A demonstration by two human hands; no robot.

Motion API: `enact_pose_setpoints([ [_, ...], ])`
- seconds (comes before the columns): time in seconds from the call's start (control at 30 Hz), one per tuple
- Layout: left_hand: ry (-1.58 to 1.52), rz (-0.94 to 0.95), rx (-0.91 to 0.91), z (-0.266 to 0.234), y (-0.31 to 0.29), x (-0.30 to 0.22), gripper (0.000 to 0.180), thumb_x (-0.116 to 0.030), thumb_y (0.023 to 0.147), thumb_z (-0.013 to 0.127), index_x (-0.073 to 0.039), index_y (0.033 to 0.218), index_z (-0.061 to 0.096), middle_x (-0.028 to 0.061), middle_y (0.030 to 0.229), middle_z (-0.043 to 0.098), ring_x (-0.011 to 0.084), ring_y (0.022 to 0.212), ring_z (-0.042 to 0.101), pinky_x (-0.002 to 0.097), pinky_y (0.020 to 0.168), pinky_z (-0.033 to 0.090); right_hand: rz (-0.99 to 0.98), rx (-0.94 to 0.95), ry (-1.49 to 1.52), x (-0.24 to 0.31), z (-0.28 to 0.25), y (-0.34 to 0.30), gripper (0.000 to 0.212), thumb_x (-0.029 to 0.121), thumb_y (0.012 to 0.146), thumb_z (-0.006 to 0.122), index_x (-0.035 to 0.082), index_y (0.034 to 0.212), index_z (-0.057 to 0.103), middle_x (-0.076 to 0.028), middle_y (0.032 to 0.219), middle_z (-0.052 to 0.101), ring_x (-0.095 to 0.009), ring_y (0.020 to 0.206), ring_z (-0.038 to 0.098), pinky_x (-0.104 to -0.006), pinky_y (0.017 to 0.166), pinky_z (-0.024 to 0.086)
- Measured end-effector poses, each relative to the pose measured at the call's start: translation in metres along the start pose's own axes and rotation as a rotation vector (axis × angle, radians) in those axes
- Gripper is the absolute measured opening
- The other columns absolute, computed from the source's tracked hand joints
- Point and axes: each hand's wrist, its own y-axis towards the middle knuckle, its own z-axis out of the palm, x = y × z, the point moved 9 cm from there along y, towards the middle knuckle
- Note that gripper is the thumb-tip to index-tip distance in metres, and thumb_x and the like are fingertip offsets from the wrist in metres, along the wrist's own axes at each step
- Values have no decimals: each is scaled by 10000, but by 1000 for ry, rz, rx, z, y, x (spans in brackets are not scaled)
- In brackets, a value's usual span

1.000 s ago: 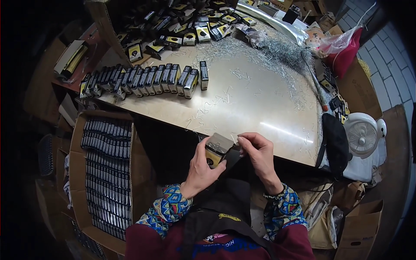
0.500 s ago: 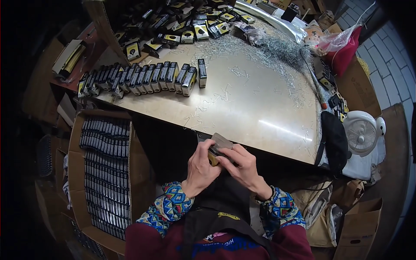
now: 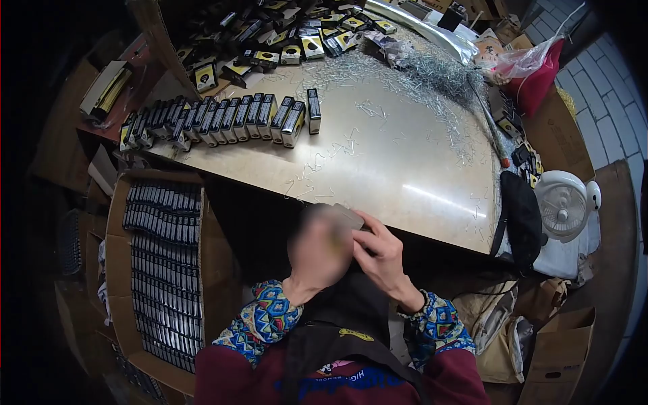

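Observation:
My right hand [image 3: 380,251] is closed, its thumb and fingers at the edge of a small cardboard box [image 3: 349,216], whose flat grey-brown panel shows above the fingers. My left hand [image 3: 318,248] lies against the box's other side; a blur covers its fingers and most of the box, so its grip is hidden. Both hands are just off the near edge of the worktable [image 3: 405,169]. Beyond them on the table, a row of small black, white and yellow boxes [image 3: 233,121] stands on edge, with one box [image 3: 314,111] slightly apart at its right end.
Bent metal wires [image 3: 432,81] are heaped and scattered across the table. Loose small boxes [image 3: 290,34] pile at the back. A carton [image 3: 121,270] of packed boxes stands at lower left. To the right are a white fan [image 3: 561,206], a black bag [image 3: 520,216] and a pink bag [image 3: 536,84].
My right hand's fingers have shifted slightly up along the box and bent more. A blur now covers my left hand and the box's yellow part, which showed before.

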Motion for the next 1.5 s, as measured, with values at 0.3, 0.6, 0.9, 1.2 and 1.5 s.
enact_pose_setpoints([
  [0.3, 61, -21, -39, -6, 5, 3, 601, -107, 710, 765, 3, 1211, 451, 214, 991, 578, 397, 871, 598, 451, 730, 495, 495, -31, 521, -25, 22, -4, 230, 36, 883, 683, -26, 1104, 694, -108, 1075, 712, -100, 932, 645, -213, 832, 513],
  [0.6, 74, 16, -43, -1, -3, 6, 519, -56, 732, 710, 16, 1165, 434, 200, 941, 543, 401, 847, 582, 435, 714, 486, 441, -133, 374, -24, 19, -9, 208, 14, 853, 698, -64, 1045, 691, -145, 998, 721, -114, 894, 665, -230, 728, 536],
  [0.9, -20, -237, 6, -26, -3, 38, 574, -88, 748, 756, -24, 1193, 399, 210, 1011, 575, 337, 901, 611, 396, 769, 499, -115, 9, 129, 7, 39, 14, 218, 24, 838, 678, -36, 1046, 653, -178, 1087, 682, -336, 954, 680, -400, 860, 550],
  [1.2, -310, -318, -213, -93, 21, 81, 574, -166, 924, 638, 8, 1394, 358, 168, 1117, 593, 232, 967, 614, 350, 837, 511, -140, 368, -548, -70, 42, 97, 543, 350, 968, 543, -36, 1342, 465, -245, 1407, 458, -349, 1356, 397, -430, 1130, 306],
  [1.5, 428, 110, -166, 8, 131, 4, 498, -169, 797, 676, -61, 1265, 548, 95, 1059, 588, 255, 1062, 552, 413, 969, 396, 392, 53, 562, -134, 53, 226, 458, 375, 1003, 517, 1, 1250, 612, -69, 1154, 641, -132, 1027, 558, -268, 889, 424],
])
